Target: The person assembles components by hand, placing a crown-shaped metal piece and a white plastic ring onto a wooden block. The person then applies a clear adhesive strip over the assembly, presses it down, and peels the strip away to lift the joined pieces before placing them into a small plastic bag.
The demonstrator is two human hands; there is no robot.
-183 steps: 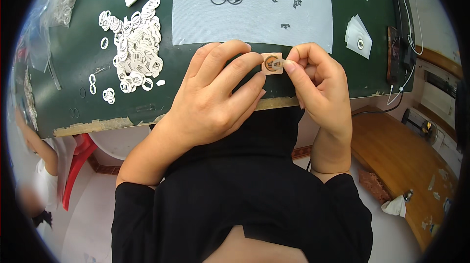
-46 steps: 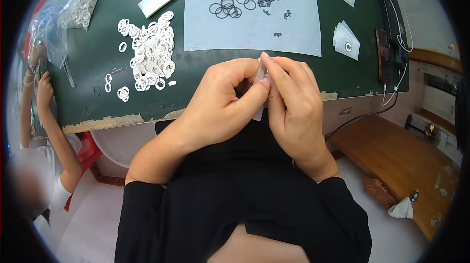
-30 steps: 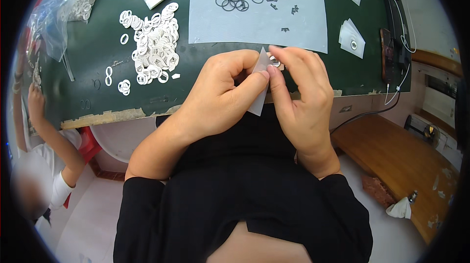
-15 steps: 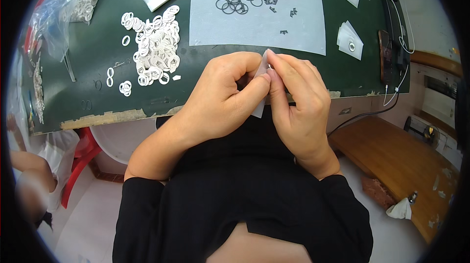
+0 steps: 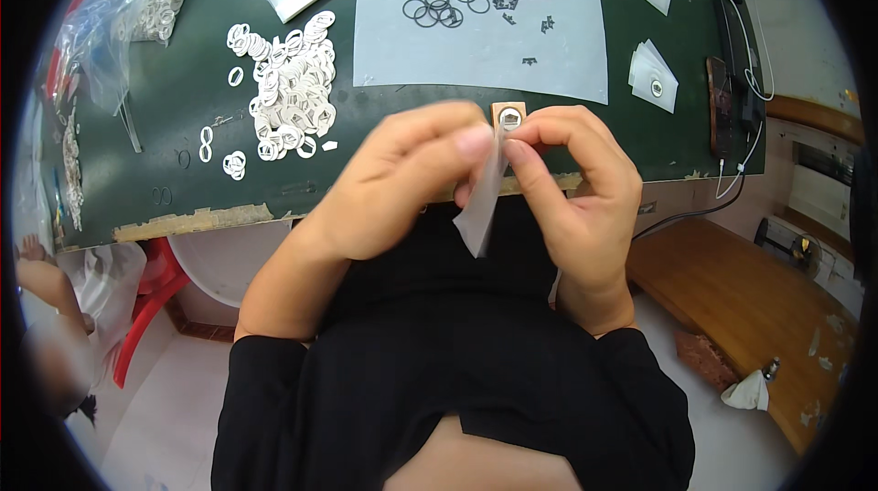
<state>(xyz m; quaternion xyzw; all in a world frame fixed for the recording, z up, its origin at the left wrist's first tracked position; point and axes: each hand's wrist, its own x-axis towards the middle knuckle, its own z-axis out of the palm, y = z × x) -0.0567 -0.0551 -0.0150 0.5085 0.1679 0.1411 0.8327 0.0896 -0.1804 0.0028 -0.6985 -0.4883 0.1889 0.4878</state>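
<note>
Pinching the translucent slip [image 5: 480,208] that hangs between both, the left hand [image 5: 407,176] angles inward, facing the right hand [image 5: 583,182], whose thumb and forefinger nearly meet beside the small block [image 5: 498,109], their hold unclear.

Open desk [image 5: 672,144] lay between the right hand [image 5: 590,182] and the phone [image 5: 720,112]; only a narrow lane ran between the white rings [image 5: 293,93] and pale sheet [image 5: 476,48], while the left hand [image 5: 398,185] blocked part of the near edge.

The hands [image 5: 389,185] hold a translucent sheet [image 5: 481,206] near a block [image 5: 498,111].
</note>
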